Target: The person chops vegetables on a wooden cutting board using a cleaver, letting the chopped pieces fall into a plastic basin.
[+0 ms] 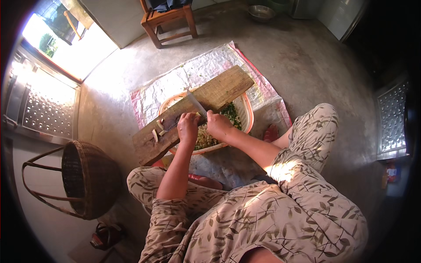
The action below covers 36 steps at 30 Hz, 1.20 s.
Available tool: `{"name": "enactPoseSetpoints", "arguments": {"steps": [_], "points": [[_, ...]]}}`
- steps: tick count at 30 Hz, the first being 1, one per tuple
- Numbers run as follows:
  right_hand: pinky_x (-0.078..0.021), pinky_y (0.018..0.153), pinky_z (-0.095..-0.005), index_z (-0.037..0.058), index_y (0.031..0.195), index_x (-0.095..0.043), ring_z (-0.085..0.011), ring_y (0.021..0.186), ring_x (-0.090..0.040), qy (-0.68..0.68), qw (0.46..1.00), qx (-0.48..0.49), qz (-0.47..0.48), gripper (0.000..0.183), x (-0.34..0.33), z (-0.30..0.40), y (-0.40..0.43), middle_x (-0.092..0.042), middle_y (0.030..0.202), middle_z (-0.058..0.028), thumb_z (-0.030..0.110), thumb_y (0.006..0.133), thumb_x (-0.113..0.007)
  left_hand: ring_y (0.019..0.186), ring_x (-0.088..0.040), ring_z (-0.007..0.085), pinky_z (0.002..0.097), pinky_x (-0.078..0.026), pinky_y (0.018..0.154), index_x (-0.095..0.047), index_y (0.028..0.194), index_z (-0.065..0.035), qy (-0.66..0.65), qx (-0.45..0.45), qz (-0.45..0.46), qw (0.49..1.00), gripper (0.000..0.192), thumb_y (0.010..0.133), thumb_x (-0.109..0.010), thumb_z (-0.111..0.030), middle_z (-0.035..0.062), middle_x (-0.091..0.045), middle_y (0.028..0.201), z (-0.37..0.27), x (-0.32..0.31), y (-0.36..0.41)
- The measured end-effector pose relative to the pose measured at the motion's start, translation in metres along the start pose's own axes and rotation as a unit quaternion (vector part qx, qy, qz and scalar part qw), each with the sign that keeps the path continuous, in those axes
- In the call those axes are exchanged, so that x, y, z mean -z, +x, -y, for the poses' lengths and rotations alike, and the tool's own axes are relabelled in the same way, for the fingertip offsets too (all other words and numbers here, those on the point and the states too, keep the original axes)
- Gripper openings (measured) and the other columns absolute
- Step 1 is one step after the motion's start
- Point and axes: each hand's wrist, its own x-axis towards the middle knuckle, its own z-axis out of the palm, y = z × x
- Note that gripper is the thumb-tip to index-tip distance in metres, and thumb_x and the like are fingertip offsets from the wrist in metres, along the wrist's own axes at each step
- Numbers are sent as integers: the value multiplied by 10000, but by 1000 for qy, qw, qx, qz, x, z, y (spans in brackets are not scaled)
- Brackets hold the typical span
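A long wooden board (227,87) lies slantwise across an oval plastic basket (247,113) with an orange rim. My right hand (218,125) grips the handle of a knife (196,102), its blade pointing away from me over the board. Beside the blade, my left hand (188,126) holds a small pale vegetable piece (198,114) down on the wood, mostly hidden by the fingers. Several pale cut vegetable strips (155,135) rest on the board's left part. Below the board, the basket holds chopped pale and green vegetable bits (207,138).
A flattened woven plastic sack (210,62) lies under the basket on the concrete floor (296,65). On the left a woven basket with a handle (95,180) lies on its side, near footwear (107,236). Farther off are a wooden chair (169,21) and a metal basin (261,12).
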Motion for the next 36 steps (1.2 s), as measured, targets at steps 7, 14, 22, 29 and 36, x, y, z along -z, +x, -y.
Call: {"name": "enactPoseSetpoints", "arguments": {"steps": [7, 14, 22, 29, 36], "points": [[-542, 632, -463, -56, 917, -487, -395, 694, -667, -17, 999, 28, 1, 164, 19, 7, -26, -639, 711, -266, 74, 817, -479, 794, -642, 322, 401, -500, 736, -678, 909, -6, 8, 20, -8, 1000, 222, 784, -720, -186, 170, -639, 933, 6, -1, 0], [-552, 651, -444, -55, 909, -515, -384, 746, -679, -32, 998, 37, 36, 158, 31, 14, -29, -653, 767, -264, 68, 813, -489, 825, -636, 342, 410, -496, 755, -689, 916, -11, 22, 6, 12, 1000, 216, 779, -701, -177, 168, -638, 938, 4, 3, 0], [-548, 651, -454, -56, 930, -484, -399, 746, -673, -16, 1000, 15, 3, 177, -2, 10, 3, -650, 759, -269, 77, 816, -508, 827, -636, 345, 413, -497, 765, -693, 914, -12, 40, 1, 9, 999, 199, 779, -689, -159, 164, -637, 947, 1, -1, 0], [-531, 629, -484, -59, 936, -469, -424, 697, -653, 23, 999, 19, -16, 181, 5, 9, -19, -626, 710, -283, 56, 798, -489, 776, -645, 312, 398, -502, 748, -680, 939, -16, 16, 5, -6, 1000, 198, 786, -684, -141, 156, -635, 965, 6, 1, -3], [-546, 650, -458, -60, 891, -503, -390, 715, -671, -30, 999, 36, 18, 146, 26, 15, -34, -640, 708, -262, 64, 816, -489, 748, -649, 302, 391, -503, 742, -666, 964, -16, 34, -2, -4, 999, 207, 786, -682, -120, 160, -633, 970, 11, -4, -1]]}}
